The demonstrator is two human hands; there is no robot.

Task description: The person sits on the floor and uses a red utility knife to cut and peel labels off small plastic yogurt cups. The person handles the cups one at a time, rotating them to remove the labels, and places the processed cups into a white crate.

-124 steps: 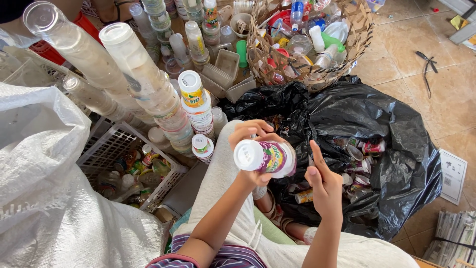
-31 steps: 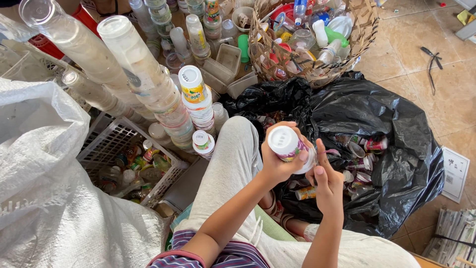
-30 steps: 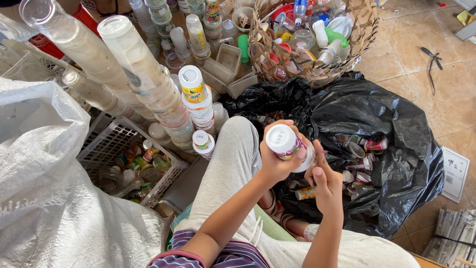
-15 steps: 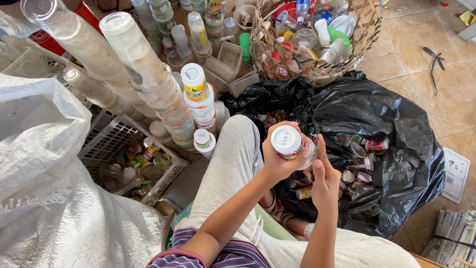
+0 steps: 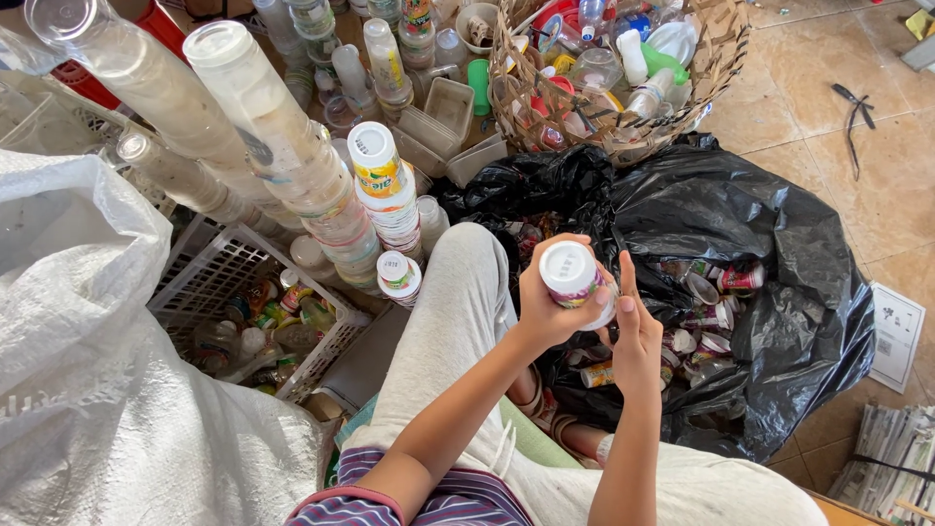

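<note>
White-based and wrapped in a colourful label, a small plastic cup sits upside down in the left hand, whose fingers are closed round its side, above the lap and the near edge of a black rubbish bag. The right hand stands beside it, fingers straight, fingertips against the cup's side but not clasped round it. With only one hand truly gripping, I'd judge the cup could slip and drop into the bag among the other used cups lying in its mouth. To the left lean long nested stacks of clear cups, and a shorter stack of labelled cups stands near the knee. A white plastic crate holds small bottles, and a woven basket beyond the bag is heaped with mixed plastic bottles and lids.
</note>
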